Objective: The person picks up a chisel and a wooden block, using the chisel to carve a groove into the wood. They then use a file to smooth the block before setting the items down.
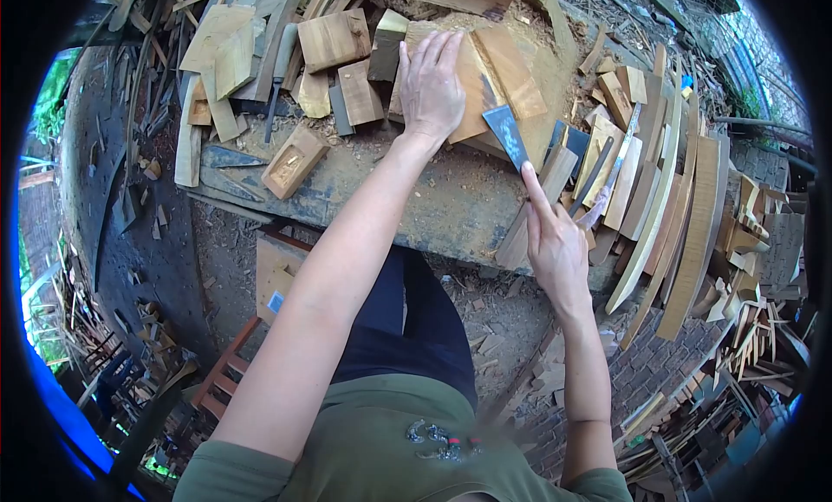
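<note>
My left hand (431,88) lies flat with its fingers stretched over a pale wooden board (468,90) on the workbench (347,199). In my right hand (555,242) is a flat metal blade tool (505,134), with the index finger laid along it. Its wide end rests on the board, to the right of my left hand. A narrow groove filled with sawdust runs between that board and a browner wooden piece (513,73). The handle of the tool is hidden inside my right hand.
Wooden blocks (334,40) stand along the back left of the bench, and a hollowed block (295,161) lies nearer its front edge. Long curved wood strips (693,233) are piled at the right. A red-brown wooden frame (227,372) is at the lower left.
</note>
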`<state>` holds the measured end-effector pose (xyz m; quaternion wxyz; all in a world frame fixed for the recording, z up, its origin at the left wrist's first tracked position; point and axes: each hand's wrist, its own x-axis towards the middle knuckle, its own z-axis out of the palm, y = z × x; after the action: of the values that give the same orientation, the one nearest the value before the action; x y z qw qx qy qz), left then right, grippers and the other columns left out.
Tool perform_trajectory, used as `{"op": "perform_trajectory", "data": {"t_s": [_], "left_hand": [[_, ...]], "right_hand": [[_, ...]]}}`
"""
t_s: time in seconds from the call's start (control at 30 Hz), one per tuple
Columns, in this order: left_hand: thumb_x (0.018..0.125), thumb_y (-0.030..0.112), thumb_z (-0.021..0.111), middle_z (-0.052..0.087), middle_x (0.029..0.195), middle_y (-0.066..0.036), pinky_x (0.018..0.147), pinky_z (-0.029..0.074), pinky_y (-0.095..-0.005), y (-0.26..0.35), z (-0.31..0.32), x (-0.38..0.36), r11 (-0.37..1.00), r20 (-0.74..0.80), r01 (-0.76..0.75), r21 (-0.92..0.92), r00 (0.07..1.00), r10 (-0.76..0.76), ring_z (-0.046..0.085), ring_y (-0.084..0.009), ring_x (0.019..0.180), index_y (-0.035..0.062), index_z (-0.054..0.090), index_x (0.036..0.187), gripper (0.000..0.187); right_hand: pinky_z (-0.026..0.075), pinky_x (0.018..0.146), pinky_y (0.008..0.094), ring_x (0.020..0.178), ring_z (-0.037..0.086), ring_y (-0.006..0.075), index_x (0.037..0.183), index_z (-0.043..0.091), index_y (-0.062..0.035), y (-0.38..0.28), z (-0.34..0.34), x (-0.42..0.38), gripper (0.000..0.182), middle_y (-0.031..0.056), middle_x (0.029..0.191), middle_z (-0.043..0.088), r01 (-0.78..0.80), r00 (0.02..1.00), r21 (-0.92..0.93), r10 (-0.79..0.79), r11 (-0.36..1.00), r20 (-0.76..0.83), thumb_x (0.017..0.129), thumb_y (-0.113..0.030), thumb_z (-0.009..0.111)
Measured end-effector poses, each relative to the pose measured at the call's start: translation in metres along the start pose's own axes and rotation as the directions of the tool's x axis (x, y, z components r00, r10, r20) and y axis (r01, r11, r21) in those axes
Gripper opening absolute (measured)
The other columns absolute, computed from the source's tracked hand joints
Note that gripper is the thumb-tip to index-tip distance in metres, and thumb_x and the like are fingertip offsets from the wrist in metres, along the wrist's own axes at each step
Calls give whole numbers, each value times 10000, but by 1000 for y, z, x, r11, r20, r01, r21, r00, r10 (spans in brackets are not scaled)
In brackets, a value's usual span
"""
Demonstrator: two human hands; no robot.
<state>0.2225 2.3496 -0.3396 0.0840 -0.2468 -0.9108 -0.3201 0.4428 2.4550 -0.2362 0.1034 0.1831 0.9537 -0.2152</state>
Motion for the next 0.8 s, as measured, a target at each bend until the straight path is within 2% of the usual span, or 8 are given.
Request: {"op": "perform_trajectory", "data": {"t_s": [0.1, 0.37, 0.5, 0.57, 0.6, 0.63, 0.7, 0.8], "left_hand": [[906, 49, 453, 534, 1381, -87, 1192, 190, -528, -3, 2, 0, 1000, -60, 20, 7, 998, -20, 432, -263, 1349, 137, 511, 1381, 486], [877, 32, 478, 562, 1347, -73, 1197, 201, -512, -1, 3, 2, 998, 1, -60, 21, 998, 60, 438, -239, 1344, 113, 539, 1344, 478], [865, 14, 474, 560, 1354, -71, 1198, 197, -510, 0, -3, 2, 998, -8, -59, -1, 998, 59, 428, -248, 1355, 113, 542, 1344, 494], [868, 24, 477, 542, 1368, -97, 1194, 204, -509, 1, -1, 2, 998, 11, -52, 31, 999, 52, 427, -260, 1355, 80, 520, 1353, 491], [877, 38, 477, 527, 1359, -122, 1188, 212, -513, 3, 1, 3, 1000, -72, -28, -7, 997, 28, 430, -270, 1346, 44, 499, 1348, 471], [877, 38, 477, 527, 1359, -122, 1188, 212, -513, 2, 1, 5, 1000, -71, -27, -6, 997, 26, 430, -270, 1346, 44, 499, 1348, 471], [957, 73, 427, 497, 1382, -111, 1182, 222, -497, 1, 0, 1, 1000, -4, 11, 2, 1000, -11, 420, -291, 1348, 70, 474, 1371, 418], [881, 49, 479, 521, 1325, -116, 1192, 215, -493, 1, -1, 3, 999, -19, 20, 33, 1000, -19, 432, -277, 1332, 46, 509, 1319, 439]], "right_hand": [[523, 584, 493, 623, 643, 380, 1517, 309, -365, -5, 6, 16, 536, 206, 709, 581, -3, 1000, -18, 3, 1000, -11, 1020, -236, 463], [514, 595, 513, 627, 642, 408, 1510, 341, -311, -2, 2, 7, 516, 222, 732, 604, -17, 1000, 54, 18, 998, -7, 1017, -231, 470], [518, 611, 512, 641, 642, 420, 1501, 365, -304, -17, 10, 51, 526, 232, 704, 605, 61, 992, 114, -48, 992, -114, 1003, -205, 500], [521, 613, 514, 651, 641, 428, 1498, 372, -299, -17, 6, 34, 518, 238, 700, 607, 12, 997, 119, -4, 993, -72, 1003, -205, 492], [523, 600, 518, 641, 644, 422, 1495, 379, -292, -19, 2, 20, 509, 232, 686, 600, 9, 997, 141, 1, 990, -73, 1004, -205, 485], [523, 600, 518, 641, 644, 422, 1495, 379, -292, -18, 2, 20, 509, 232, 686, 600, 10, 997, 141, 0, 990, -71, 1004, -205, 485], [530, 590, 516, 625, 650, 408, 1498, 371, -300, -21, -2, 15, 518, 230, 672, 592, -35, 999, 84, 36, 996, -7, 1002, -202, 485], [533, 566, 514, 599, 654, 391, 1510, 337, -327, -22, -6, 12, 541, 218, 682, 601, -40, 999, 19, 40, 999, -18, 1002, -226, 493]]}}
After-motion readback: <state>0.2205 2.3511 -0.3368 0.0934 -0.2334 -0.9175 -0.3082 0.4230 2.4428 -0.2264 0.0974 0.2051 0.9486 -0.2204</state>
